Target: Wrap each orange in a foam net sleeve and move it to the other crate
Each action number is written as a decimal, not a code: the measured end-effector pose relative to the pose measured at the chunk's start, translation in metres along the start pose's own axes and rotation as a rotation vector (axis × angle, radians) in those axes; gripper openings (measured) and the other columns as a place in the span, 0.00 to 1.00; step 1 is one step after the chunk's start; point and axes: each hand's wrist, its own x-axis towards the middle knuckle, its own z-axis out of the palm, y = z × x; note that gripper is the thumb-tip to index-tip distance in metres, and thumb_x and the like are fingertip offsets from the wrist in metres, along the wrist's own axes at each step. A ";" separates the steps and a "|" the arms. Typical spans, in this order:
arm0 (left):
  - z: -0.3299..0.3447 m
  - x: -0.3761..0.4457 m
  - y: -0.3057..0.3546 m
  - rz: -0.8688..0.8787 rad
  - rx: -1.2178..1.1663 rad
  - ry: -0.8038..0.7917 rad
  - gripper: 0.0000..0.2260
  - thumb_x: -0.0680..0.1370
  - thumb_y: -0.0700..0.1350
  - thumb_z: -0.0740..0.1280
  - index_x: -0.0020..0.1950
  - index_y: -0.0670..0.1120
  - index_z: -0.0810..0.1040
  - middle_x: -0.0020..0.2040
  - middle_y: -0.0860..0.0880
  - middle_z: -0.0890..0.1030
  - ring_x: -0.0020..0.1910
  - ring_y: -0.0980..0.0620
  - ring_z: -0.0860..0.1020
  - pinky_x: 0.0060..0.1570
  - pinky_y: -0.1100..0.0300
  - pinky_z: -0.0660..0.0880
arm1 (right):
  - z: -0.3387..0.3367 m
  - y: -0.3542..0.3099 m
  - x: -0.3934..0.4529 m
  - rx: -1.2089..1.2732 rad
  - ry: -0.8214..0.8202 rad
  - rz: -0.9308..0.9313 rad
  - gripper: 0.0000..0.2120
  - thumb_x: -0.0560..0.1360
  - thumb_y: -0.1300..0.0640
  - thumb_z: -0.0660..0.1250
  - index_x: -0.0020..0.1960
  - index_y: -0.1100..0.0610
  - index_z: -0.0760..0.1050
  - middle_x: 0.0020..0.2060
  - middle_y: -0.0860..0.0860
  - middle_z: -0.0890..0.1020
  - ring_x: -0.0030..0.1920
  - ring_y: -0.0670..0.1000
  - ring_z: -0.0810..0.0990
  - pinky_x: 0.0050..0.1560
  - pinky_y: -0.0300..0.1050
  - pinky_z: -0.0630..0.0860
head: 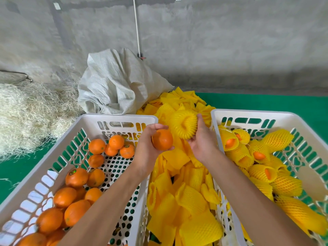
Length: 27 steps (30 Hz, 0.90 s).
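Bare concrete wall stood behind a green floor mat. At left, the left crate (53,167) kept unwrapped fruit within reach. The left hand (147,148) curled its fingers round one orange (162,139), aimed at the foam sleeve (183,124), which the right hand (202,141) pinched, mouth stretched wide. Further right, the right crate (248,115) held wrapped oranges (257,153).
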 end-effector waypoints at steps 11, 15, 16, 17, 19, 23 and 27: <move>-0.004 0.000 0.003 -0.029 -0.022 -0.073 0.22 0.80 0.47 0.71 0.69 0.36 0.77 0.66 0.42 0.83 0.68 0.47 0.80 0.62 0.57 0.78 | -0.010 0.017 -0.002 -0.609 0.055 -0.433 0.27 0.84 0.40 0.57 0.44 0.64 0.73 0.36 0.55 0.73 0.34 0.45 0.71 0.35 0.40 0.71; -0.001 -0.001 0.004 -0.027 0.020 -0.082 0.26 0.76 0.54 0.72 0.69 0.38 0.80 0.73 0.43 0.77 0.74 0.49 0.74 0.73 0.52 0.71 | -0.002 0.022 -0.006 -0.564 -0.108 -0.349 0.26 0.83 0.39 0.59 0.50 0.63 0.77 0.41 0.56 0.76 0.44 0.52 0.77 0.47 0.49 0.77; 0.000 -0.002 0.004 -0.024 0.028 -0.084 0.25 0.76 0.54 0.72 0.67 0.39 0.81 0.72 0.45 0.78 0.73 0.50 0.75 0.71 0.53 0.73 | 0.001 0.023 -0.006 -0.494 -0.153 -0.283 0.26 0.83 0.39 0.60 0.53 0.63 0.78 0.44 0.58 0.78 0.49 0.55 0.80 0.53 0.53 0.79; 0.001 -0.003 0.005 -0.023 0.027 -0.091 0.22 0.76 0.53 0.71 0.64 0.40 0.82 0.69 0.46 0.81 0.69 0.50 0.78 0.67 0.55 0.76 | 0.003 0.023 -0.007 -0.418 -0.185 -0.218 0.24 0.82 0.38 0.62 0.56 0.60 0.79 0.49 0.58 0.81 0.54 0.57 0.82 0.58 0.56 0.80; 0.002 -0.004 0.006 -0.017 -0.005 -0.110 0.17 0.77 0.51 0.71 0.59 0.41 0.82 0.59 0.48 0.84 0.59 0.52 0.82 0.58 0.59 0.80 | 0.004 0.021 -0.009 -0.317 -0.230 -0.117 0.22 0.78 0.34 0.66 0.59 0.51 0.79 0.57 0.53 0.82 0.61 0.55 0.81 0.63 0.58 0.79; 0.000 -0.004 0.006 -0.004 -0.018 -0.130 0.09 0.76 0.51 0.76 0.50 0.49 0.82 0.52 0.50 0.83 0.53 0.53 0.82 0.54 0.59 0.80 | 0.001 0.016 -0.009 -0.346 -0.366 -0.141 0.19 0.78 0.40 0.70 0.55 0.57 0.82 0.50 0.53 0.84 0.54 0.53 0.83 0.57 0.54 0.79; 0.007 -0.006 0.003 0.041 0.037 -0.049 0.13 0.69 0.52 0.83 0.44 0.51 0.81 0.47 0.51 0.84 0.48 0.53 0.81 0.48 0.57 0.79 | 0.001 0.016 -0.016 -0.555 -0.241 -0.503 0.17 0.82 0.47 0.67 0.46 0.62 0.78 0.37 0.52 0.78 0.40 0.46 0.75 0.43 0.43 0.74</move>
